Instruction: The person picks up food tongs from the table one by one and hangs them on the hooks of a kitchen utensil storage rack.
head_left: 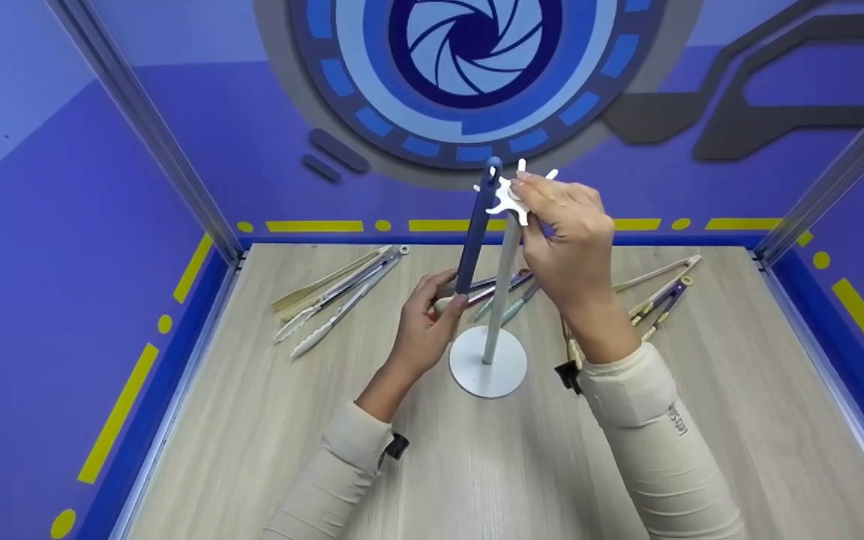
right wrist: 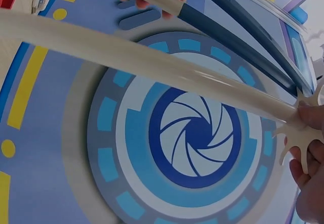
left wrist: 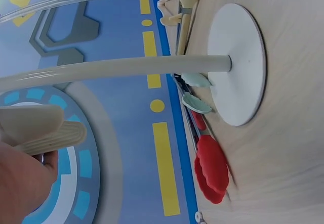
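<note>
Head view: both hands raised over the tabletop [head_left: 417,480], working at the upper part of a white stand [head_left: 502,292].
Blue tongs: held in the air, just left of the stand's pole; handles dark blue, the gripping ends beige in the right wrist view.
Left hand [head_left: 423,326]: clasped round the lower, beige portion of the blue tongs [head_left: 477,232].
Right hand [head_left: 571,240]: thumb and fingers pinched on the hook top [head_left: 508,199] of the stand, from the right.
Long axis of tongs: steep, running up and away from the left hand, leaning a little toward the hook top; arms meet at the upper end and spread slightly toward the beige ends.
Governing relation: joined upper end lies right at the hook top, on its left side. Right hand is nearer to that end; left hand controls the opposite end.
Contact at hook: cannot tell whether the loop is on a prong or merely beside it.
Base [head_left: 477,381]: flat on the tabletop.
Other tongs, behind base: red-tipped tongs [left wrist: 216,163] and green-tipped tongs [left wrist: 196,103].
Other tongs, left: metal tongs [head_left: 313,343] beside wooden tongs [head_left: 298,297].
Other tongs, right: a beige pair [head_left: 693,261] and a purple-handled pair [head_left: 676,293].
</note>
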`<state>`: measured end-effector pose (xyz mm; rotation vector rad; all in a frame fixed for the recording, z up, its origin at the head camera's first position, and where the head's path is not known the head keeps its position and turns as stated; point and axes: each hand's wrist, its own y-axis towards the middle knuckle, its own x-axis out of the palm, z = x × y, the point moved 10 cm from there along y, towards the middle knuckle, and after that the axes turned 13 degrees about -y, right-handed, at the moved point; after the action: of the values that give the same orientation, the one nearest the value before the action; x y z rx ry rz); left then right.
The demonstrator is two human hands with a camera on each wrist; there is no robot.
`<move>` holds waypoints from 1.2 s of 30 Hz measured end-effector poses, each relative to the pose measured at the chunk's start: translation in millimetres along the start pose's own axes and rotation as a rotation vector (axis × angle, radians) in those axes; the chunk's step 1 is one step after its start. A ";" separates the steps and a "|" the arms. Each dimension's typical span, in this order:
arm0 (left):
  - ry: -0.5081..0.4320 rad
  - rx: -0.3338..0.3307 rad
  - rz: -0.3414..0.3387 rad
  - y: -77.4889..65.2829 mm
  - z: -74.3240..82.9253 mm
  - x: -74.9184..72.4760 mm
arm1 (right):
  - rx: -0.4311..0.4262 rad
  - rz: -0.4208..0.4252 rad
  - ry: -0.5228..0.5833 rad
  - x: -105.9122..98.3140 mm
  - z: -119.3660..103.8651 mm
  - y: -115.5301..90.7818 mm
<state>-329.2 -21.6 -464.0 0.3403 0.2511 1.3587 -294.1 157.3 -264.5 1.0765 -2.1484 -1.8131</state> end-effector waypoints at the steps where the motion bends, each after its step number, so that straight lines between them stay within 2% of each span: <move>1: 0.007 -0.004 -0.001 0.0 0.0 -0.9 | -0.007 -0.014 -0.007 0.0 -0.2 1.6; 6: 0.031 -0.019 0.001 0.0 1.3 -4.5 | -0.058 -0.081 -0.023 0.6 -1.2 9.5; 13: 0.060 -0.007 0.046 -4.7 2.5 -13.8 | -0.154 -0.205 -0.007 4.2 0.5 17.2; 19: 0.113 0.013 0.128 -12.7 0.2 -36.9 | -0.311 -0.319 -0.091 4.8 -3.6 19.3; 22: 0.141 0.019 0.155 -17.3 -3.4 -48.6 | -0.353 -0.356 -0.114 5.8 -2.2 19.8; 29: 0.161 0.007 0.189 -26.1 -17.1 -68.2 | -0.373 -0.399 -0.077 12.2 3.5 21.4; 36: 0.176 -0.050 0.225 -34.2 -33.2 -84.4 | -0.364 -0.352 -0.033 14.3 5.7 22.1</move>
<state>-326.9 -107.2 -509.4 0.2113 0.3312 1.6166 -317.1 154.0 -250.9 1.3963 -1.6216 -2.2677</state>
